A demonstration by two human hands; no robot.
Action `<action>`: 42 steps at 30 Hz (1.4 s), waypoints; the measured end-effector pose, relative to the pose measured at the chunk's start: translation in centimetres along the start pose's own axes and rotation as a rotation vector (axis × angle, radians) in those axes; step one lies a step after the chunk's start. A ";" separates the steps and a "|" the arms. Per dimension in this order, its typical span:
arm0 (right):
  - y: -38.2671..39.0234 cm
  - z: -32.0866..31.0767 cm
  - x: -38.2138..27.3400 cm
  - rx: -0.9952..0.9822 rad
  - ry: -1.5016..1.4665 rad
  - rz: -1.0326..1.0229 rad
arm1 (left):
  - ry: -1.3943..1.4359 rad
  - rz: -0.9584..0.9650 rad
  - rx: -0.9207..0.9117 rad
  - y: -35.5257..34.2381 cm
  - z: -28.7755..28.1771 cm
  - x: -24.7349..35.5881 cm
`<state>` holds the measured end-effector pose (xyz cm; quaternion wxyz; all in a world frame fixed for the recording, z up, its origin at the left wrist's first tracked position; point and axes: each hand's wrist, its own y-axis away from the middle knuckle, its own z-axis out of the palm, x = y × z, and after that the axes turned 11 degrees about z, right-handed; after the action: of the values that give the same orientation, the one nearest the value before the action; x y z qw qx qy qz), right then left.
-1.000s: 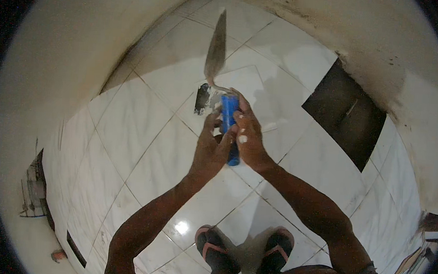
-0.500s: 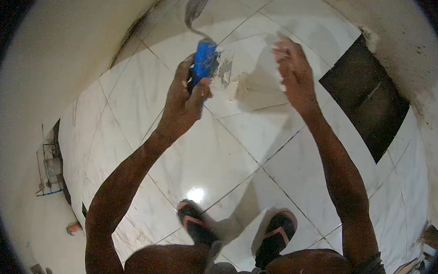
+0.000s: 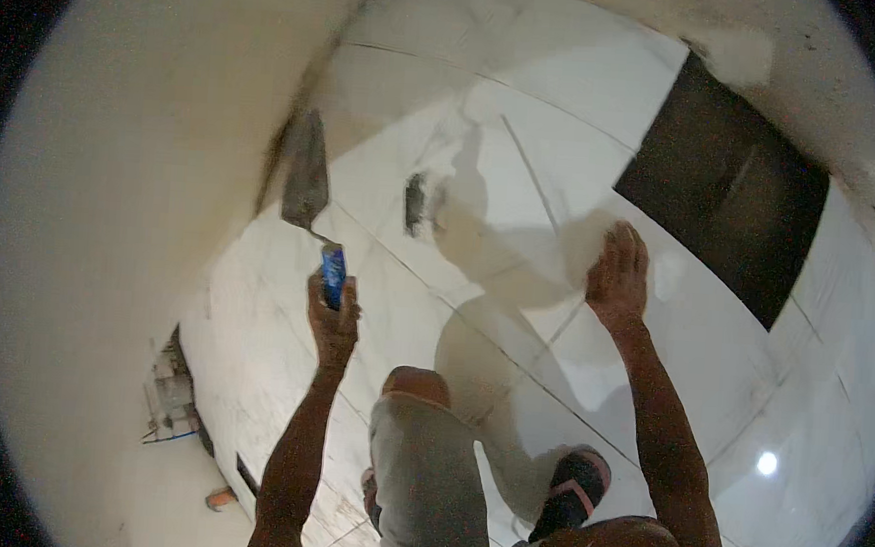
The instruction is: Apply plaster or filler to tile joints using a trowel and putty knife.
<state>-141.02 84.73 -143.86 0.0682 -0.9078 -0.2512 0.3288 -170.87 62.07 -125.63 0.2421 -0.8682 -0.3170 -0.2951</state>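
My left hand (image 3: 335, 317) is closed around the blue handle of a trowel (image 3: 307, 180). The trowel's grey, stained pointed blade reaches away from me beside the left wall. Over the white marbled floor tiles (image 3: 397, 281), my right hand (image 3: 620, 275) is open, palm down, with outstretched fingers and nothing in it. Whether it rests on the tile or hovers just above, I cannot tell. Between the hands, farther off, a small dark grey patch (image 3: 415, 204) with smeared, powdery edges shows on the floor.
At the right is a large dark square (image 3: 728, 186), a panel or an opening. A pale wall (image 3: 167, 107) runs along the left, with a stained wall at the far right. Some clutter (image 3: 171, 398) and an orange object (image 3: 220, 499) lie lower left. My sandalled foot (image 3: 577, 483) is below.
My left hand has lowered and moved left with the trowel. My right hand has come lower and nearer the floor. My body has shifted, one knee now bent forward, and the view has turned.
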 end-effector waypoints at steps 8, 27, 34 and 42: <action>-5.6 -4.9 0.2 -0.053 0.053 0.068 | 0.041 -0.046 -0.096 -15.5 0.8 4.3; -26.3 25.4 -2.7 -0.106 0.325 0.091 | 0.080 0.152 -0.310 -80.5 28.4 -30.8; -30.0 28.6 -3.8 -0.104 0.222 0.060 | -0.372 0.541 -0.174 -94.3 25.6 -35.7; -31.7 22.4 0.5 0.024 0.157 0.290 | -0.123 0.233 -0.410 -87.7 28.6 -19.6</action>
<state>-167.83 111.47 -152.32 0.0501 -0.9565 -0.1077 0.2664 -233.65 131.24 -138.54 0.0734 -0.9462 -0.1623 -0.2701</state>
